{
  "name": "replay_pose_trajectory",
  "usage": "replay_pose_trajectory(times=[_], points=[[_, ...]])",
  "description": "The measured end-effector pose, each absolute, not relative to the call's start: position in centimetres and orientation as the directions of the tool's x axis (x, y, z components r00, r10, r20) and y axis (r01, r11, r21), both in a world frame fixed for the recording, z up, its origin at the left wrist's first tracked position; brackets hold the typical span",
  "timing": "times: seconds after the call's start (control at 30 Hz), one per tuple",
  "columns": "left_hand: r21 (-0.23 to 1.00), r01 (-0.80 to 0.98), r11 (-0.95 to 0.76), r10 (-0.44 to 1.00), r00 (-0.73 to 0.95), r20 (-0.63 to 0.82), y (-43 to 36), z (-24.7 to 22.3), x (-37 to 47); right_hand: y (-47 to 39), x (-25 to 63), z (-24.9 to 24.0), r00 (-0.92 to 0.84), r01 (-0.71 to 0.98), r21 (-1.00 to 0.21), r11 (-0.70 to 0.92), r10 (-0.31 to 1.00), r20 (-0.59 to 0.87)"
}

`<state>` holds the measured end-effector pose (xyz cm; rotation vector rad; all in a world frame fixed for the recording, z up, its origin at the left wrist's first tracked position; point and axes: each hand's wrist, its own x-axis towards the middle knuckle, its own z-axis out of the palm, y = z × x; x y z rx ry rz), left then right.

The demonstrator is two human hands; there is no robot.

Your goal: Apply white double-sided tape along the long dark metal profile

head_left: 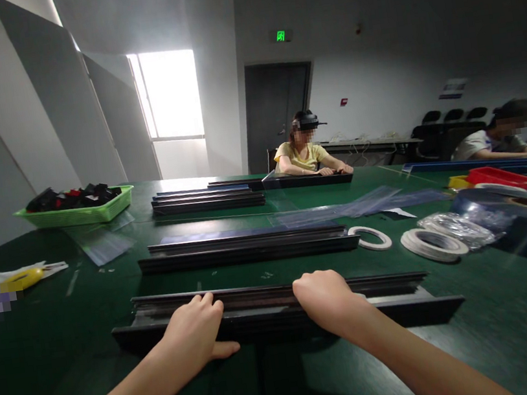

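Note:
A long black channel-shaped profile (pixel 271 324) lies crosswise in front of me, with a pale strip showing inside at both ends. Over its front wall, left of the middle, my left hand (pixel 194 325) is closed, its fingers curled into the channel and its thumb stretched along the near side. My right hand (pixel 324 297) is closed in a fist-like grip on the same profile, right of the middle; its fingertips are hidden. Just beyond lies a second black profile (pixel 252 253), touched by neither hand.
On the green table (pixel 522 331) are white tape rolls (pixel 434 244), clear plastic strips (pixel 343 207), a yellow-handled tool (pixel 24 278), a green basket (pixel 74 215) of black parts, more black profiles (pixel 208 204) and a red tray (pixel 500 177). Two people sit across and to the right.

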<state>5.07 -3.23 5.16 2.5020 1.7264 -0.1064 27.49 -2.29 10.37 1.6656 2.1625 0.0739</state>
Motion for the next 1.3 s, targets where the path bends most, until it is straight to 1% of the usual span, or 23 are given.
replay_pose_trajectory(times=[0.17, 0.33, 0.5, 0.6, 0.67, 0.77, 0.87, 1.03, 1.17, 1.3], points=[[0.016, 0.941, -0.338, 0.937, 0.338, -0.088, -3.0, 4.8, 5.1, -2.4, 27.5, 10.4, -0.212, 0.914, 0.283, 0.292, 0.936, -0.283], [-0.009, 0.937, -0.349, 0.934, 0.347, -0.091, -3.0, 4.7, 5.1, -2.3, 27.4, 10.5, -0.209, 0.916, 0.275, 0.292, 0.932, -0.296], [-0.032, 0.922, -0.387, 0.92, 0.384, -0.073, -3.0, 4.5, 5.3, -2.5, 27.4, 10.5, -0.225, 0.909, 0.281, 0.307, 0.931, -0.288], [-0.037, 0.902, -0.431, 0.902, 0.43, -0.033, -3.0, 4.2, 5.7, -2.4, 27.4, 10.4, -0.232, 0.908, 0.283, 0.309, 0.933, -0.275], [-0.003, 0.878, -0.479, 0.878, 0.479, 0.001, -3.0, 4.0, 5.9, -2.3, 27.5, 10.3, -0.233, 0.909, 0.281, 0.309, 0.933, -0.273], [0.088, 0.832, -0.548, 0.836, 0.546, 0.047, -3.0, 3.8, 6.1, -2.2, 27.5, 10.0, -0.228, 0.909, 0.283, 0.306, 0.933, -0.278], [0.153, 0.809, -0.568, 0.822, 0.566, 0.058, -3.0, 3.7, 6.1, -2.0, 27.6, 9.8, -0.219, 0.909, 0.292, 0.298, 0.936, -0.275], [0.184, 0.857, -0.482, 0.872, 0.489, 0.009, -3.1, 3.8, 6.2, -2.1, 27.7, 10.0, -0.228, 0.907, 0.288, 0.306, 0.934, -0.275], [0.246, 0.869, -0.429, 0.892, 0.451, -0.036, -3.3, 4.2, 6.1, -2.1, 27.9, 10.3, -0.228, 0.914, 0.276, 0.299, 0.938, -0.263], [0.275, 0.898, -0.343, 0.913, 0.388, -0.129, -3.4, 5.2, 5.7, -2.2, 28.2, 10.6, -0.222, 0.915, 0.277, 0.292, 0.94, -0.259]])
